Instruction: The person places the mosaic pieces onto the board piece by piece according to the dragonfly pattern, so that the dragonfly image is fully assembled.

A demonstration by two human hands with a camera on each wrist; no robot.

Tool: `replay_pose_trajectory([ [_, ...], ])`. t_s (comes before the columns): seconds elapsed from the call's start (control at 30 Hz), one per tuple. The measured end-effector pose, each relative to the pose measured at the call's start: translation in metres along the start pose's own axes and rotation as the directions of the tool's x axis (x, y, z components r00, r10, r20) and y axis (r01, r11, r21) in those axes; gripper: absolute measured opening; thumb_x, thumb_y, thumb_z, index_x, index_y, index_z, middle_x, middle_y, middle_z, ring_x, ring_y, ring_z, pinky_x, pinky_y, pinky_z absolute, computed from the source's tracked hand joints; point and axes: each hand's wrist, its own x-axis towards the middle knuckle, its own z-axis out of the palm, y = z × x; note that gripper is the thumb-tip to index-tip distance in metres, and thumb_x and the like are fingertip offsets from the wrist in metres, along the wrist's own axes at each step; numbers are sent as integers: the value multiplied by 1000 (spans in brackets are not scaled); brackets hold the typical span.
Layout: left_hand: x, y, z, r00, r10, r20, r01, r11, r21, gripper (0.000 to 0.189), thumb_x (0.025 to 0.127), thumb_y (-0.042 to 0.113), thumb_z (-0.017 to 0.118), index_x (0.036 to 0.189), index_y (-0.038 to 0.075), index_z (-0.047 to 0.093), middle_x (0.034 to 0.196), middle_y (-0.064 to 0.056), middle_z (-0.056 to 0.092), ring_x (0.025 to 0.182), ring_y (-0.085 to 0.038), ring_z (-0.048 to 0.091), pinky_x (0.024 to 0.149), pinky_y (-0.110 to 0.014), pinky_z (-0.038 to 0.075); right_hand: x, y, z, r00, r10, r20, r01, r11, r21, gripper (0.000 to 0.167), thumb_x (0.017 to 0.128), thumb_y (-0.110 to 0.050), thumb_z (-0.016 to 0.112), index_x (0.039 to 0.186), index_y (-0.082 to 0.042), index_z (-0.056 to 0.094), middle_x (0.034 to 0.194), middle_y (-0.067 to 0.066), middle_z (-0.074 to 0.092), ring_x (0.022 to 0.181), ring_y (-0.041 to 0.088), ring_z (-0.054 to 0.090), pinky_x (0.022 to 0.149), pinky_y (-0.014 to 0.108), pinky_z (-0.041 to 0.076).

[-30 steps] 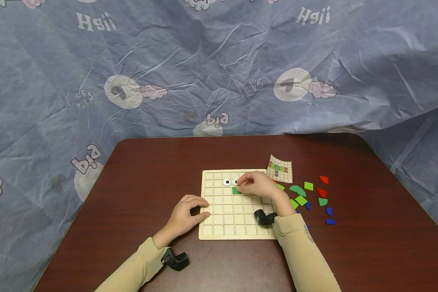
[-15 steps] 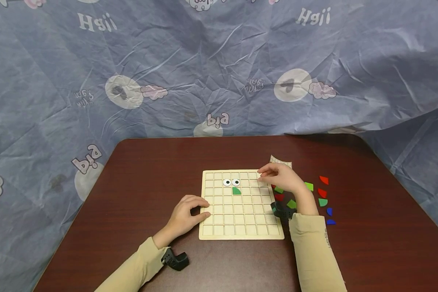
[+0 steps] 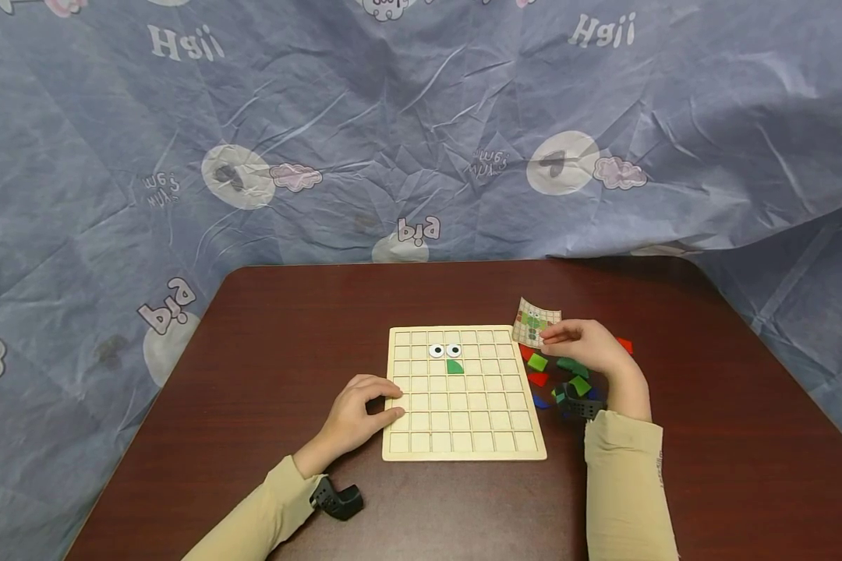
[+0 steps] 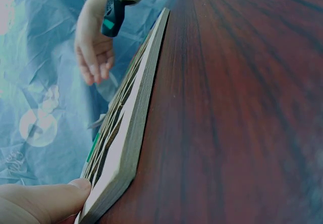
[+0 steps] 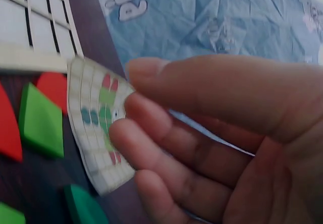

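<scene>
A pale wooden grid board (image 3: 438, 423) lies on the dark table. My left hand (image 3: 356, 409) rests at its left edge, thumb and fingertips touching the rim; the thumb (image 4: 55, 200) shows there in the left wrist view. Two round eye pieces (image 3: 445, 351) sit side by side on the board, with a green quarter-circle piece (image 3: 454, 367) just below. To the right of the board, my right hand (image 3: 592, 344) hovers with loosely bent fingers and nothing between them. Its fingertips overlap a curled pattern card (image 5: 91, 133), printed with a coloured figure on a grid.
Red, green and blue flat pieces lie right of the board, partly hidden beneath the right hand, among them a light green square (image 3: 537, 362) and a red piece (image 3: 537, 379). A patterned blue cloth (image 3: 365, 140) hangs behind the table (image 3: 309, 312).
My right hand has moved right, from the green quarter-circle on the board, across the board's right edge to above the loose pieces by the card. The left hand has stayed put.
</scene>
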Motion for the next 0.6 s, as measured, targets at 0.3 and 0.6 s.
replay_pose_trajectory([
  [0.3,0,0,0,1000,-5,5,5,1000,-1,22,76,21,78,97,17,73,103,6,65,105,-16,54,89,-38,44,-8,22,-9,999,53,8,-53,998,42,40,87,-16,68,119,7,59,105,17,66,89,18,64,82,39,51],
  [0.6,0,1,0,1000,5,-3,-5,1000,5,22,75,20,78,96,16,73,102,4,66,104,-16,54,88,-38,45,-11,38,-10,997,77,-15,-76,996,36,43,86,-20,69,119,6,60,107,19,66,88,16,64,84,41,50],
])
